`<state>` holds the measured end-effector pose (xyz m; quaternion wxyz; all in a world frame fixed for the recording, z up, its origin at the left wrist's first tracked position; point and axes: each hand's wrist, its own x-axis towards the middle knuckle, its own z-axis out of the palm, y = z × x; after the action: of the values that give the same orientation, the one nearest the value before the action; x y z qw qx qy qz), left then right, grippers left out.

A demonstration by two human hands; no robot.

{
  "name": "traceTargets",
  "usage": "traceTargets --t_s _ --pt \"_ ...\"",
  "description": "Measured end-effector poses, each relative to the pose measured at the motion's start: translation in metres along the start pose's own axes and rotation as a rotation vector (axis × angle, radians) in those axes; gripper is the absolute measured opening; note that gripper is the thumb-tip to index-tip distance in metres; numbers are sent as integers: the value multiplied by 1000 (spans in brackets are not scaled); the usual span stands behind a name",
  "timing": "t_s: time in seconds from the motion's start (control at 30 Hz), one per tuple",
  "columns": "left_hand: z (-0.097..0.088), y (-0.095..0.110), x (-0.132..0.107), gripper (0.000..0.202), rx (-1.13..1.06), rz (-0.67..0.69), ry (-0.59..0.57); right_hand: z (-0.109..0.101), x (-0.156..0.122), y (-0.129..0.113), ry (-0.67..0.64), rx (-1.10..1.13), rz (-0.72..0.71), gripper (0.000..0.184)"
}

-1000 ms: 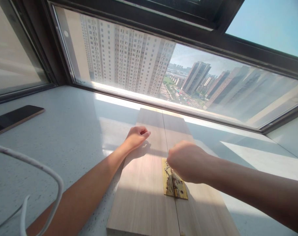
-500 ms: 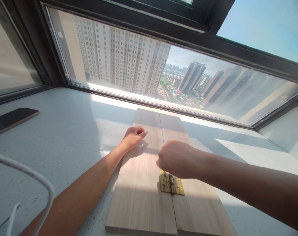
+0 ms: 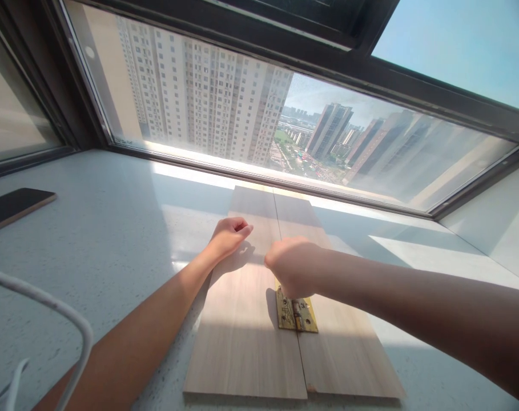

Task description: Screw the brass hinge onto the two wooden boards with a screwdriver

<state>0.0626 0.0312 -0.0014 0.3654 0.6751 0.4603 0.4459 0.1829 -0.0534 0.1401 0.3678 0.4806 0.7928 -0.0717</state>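
Note:
Two pale wooden boards (image 3: 246, 342) lie side by side with a narrow seam between them. Across the seam sits a brass-coloured hinge (image 3: 297, 314) with screw holes, its far part covered by my right hand. My right hand (image 3: 296, 262) is closed in a fist just above the hinge, knuckles toward me; whatever its fingers hold is hidden. My left hand (image 3: 232, 234) is curled closed over the left board, thumb against the bent fingers, and its inside cannot be seen.
The boards rest on a speckled white windowsill (image 3: 126, 240) below a dark-framed window (image 3: 263, 165). At the left lies a dark phone (image 3: 17, 206). A white cable (image 3: 81, 325) loops up in the near left corner. Sunlight and shadow cross the sill.
My right hand has shifted slightly left and turned, showing more of the hinge. My left hand keeps its closed pose. The whole view has moved a little.

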Motion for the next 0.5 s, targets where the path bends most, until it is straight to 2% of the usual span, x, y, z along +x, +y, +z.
traceTargets --t_s 0.1,0.27,0.33,0.4,0.5 --pt "0 -1 0 28 -5 -3 -1 3 -7 6 -9 -175 -99 23" --pt "1 -2 1 28 -25 -6 4 12 -15 16 142 -469 -307 22" --pt "1 -2 1 29 -39 -10 5 15 -17 17 117 -507 -369 21" --pt "1 -2 0 28 -55 -18 7 16 -16 16 71 -470 -365 16" --pt "1 -2 0 27 -90 -39 9 16 -12 19 64 -299 -235 10"
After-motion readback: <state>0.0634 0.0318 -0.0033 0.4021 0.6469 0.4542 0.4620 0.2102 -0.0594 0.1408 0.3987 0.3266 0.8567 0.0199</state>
